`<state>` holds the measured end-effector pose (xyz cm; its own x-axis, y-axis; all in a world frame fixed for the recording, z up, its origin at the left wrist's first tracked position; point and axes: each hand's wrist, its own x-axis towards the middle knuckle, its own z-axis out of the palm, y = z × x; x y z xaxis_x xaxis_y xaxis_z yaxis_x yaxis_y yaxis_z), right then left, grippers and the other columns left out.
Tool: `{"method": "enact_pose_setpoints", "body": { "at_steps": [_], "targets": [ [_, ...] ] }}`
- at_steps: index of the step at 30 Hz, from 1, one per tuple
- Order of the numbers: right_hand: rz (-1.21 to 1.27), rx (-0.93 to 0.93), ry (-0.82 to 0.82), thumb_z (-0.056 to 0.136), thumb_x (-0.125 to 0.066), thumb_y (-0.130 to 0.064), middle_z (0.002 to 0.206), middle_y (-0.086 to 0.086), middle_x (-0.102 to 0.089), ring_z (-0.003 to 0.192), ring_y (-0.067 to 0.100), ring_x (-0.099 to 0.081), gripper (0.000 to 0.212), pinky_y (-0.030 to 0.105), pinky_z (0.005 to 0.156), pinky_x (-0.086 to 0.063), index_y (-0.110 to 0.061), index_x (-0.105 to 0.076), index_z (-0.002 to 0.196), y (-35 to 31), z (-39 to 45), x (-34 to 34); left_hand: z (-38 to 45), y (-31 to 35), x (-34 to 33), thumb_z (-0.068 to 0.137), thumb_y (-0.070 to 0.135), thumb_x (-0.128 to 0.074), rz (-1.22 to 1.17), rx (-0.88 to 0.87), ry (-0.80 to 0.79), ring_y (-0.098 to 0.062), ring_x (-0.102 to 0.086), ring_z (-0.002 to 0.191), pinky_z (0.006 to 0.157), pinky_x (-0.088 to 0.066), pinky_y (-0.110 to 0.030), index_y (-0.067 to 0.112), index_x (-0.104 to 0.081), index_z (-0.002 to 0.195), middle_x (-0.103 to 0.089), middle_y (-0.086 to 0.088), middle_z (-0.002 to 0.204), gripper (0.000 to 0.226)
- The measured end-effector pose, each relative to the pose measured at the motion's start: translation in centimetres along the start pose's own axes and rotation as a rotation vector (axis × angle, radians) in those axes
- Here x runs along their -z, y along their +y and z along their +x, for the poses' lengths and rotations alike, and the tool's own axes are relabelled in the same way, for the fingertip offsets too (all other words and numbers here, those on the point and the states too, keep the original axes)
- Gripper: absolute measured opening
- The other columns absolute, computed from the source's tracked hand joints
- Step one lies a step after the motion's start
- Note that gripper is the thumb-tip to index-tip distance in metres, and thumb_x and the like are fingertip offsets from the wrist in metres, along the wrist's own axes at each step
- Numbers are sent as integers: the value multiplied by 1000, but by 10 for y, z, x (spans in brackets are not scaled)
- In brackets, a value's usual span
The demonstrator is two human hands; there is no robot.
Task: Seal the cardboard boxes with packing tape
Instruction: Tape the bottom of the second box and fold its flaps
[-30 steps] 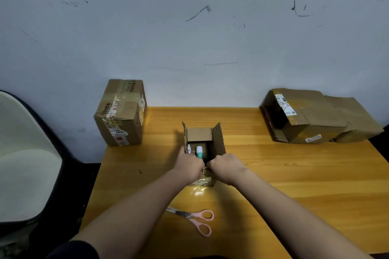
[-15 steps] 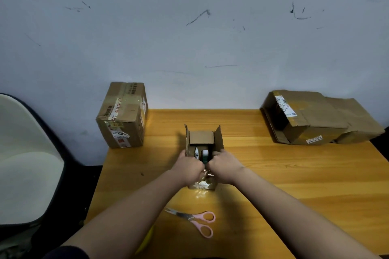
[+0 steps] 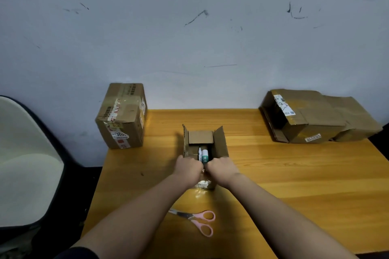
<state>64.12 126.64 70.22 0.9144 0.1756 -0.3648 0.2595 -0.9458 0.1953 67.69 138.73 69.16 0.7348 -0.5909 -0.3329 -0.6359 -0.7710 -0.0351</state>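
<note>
— What is being shown of the surface and the room?

— A wooden table (image 3: 294, 185) is being pushed against a scuffed pale wall (image 3: 189, 38). A taped box (image 3: 121, 115) is being kept at the table's far left corner, a flattened pile of cardboard (image 3: 315, 115) at the far right. Pink-handled scissors (image 3: 195, 219) are lying near the front edge, and a pale chair (image 3: 25, 164) is being cut off at the left.

— And the task's thing?

— A small open box (image 3: 205, 149) is being held mid-table, its side flaps standing up. Its near edge is being gripped by the left hand (image 3: 187, 168) and the right hand (image 3: 222, 169), fingers curled over the rim.

— What is being hidden?

— The near flap is being covered by the knuckles. Inside, a white-and-green tube (image 3: 204, 155) and a pen-like item (image 3: 199, 152) are being glimpsed; their labels cannot be read.
</note>
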Motion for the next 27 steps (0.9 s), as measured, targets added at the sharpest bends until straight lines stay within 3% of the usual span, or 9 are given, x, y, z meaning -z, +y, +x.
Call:
{"method": "enact_pose_setpoints", "body": {
  "at_steps": [5, 8, 11, 17, 19, 23, 27],
  "targets": [
    [44, 44, 45, 100, -44, -15, 107, 10, -68, 98, 29, -64, 22, 32, 69, -37, -12, -63, 110, 4, -3, -6, -2, 1, 0, 98, 23, -43, 63, -57, 3, -28, -61, 97, 84, -37, -35, 14, -65, 100, -68, -8, 101, 24],
    [304, 68, 49, 99, -47, -27, 108, 11, -69, 99, 30, -63, 25, 30, 69, -36, -15, -64, 113, 14, -7, -5, -6, -4, 4, 99, 27, -43, 28, -65, -25, -27, -62, 94, 80, -37, -33, 14, -64, 99, -67, -7, 97, 25],
    [469, 62, 81, 98, -51, -28, 105, 6, -71, 96, 25, -63, 23, 28, 67, -36, -17, -69, 108, 22, -9, -8, -8, -15, 3, 97, 37, -45, -156, -71, -71, -24, -58, 85, 69, -40, -31, 10, -61, 97, -61, -8, 90, 31],
    [532, 88, 100, 102, -41, -39, 112, 4, -69, 101, 25, -62, 32, 33, 78, -44, -21, -64, 115, 23, -13, -15, -16, -25, -5, 100, 32, -43, -494, -150, 49, -22, -60, 95, 78, -49, -36, 14, -62, 114, -67, -5, 107, 30],
    [542, 92, 163, 103, -38, -39, 116, 2, -68, 104, 24, -62, 34, 33, 80, -44, -22, -62, 120, 22, -14, -17, -18, -24, -6, 100, 31, -44, -506, -148, 84, -22, -61, 96, 78, -49, -36, 16, -63, 115, -67, -4, 108, 29],
    [463, 64, 276, 104, -35, -35, 101, 7, -70, 92, 27, -64, 33, 32, 74, -40, -17, -63, 107, 13, -14, -24, -17, -19, -5, 101, 33, -41, -412, -82, 113, -24, -62, 85, 68, -48, -34, 12, -64, 101, -67, -7, 94, 31],
    [440, 69, 290, 105, -33, -33, 106, 6, -69, 97, 25, -62, 33, 32, 87, -39, -16, -60, 111, 11, -14, -29, -19, -20, -6, 100, 34, -40, -346, -82, 138, -24, -61, 83, 65, -44, -33, 11, -62, 100, -66, -8, 93, 32]
  ]
}}
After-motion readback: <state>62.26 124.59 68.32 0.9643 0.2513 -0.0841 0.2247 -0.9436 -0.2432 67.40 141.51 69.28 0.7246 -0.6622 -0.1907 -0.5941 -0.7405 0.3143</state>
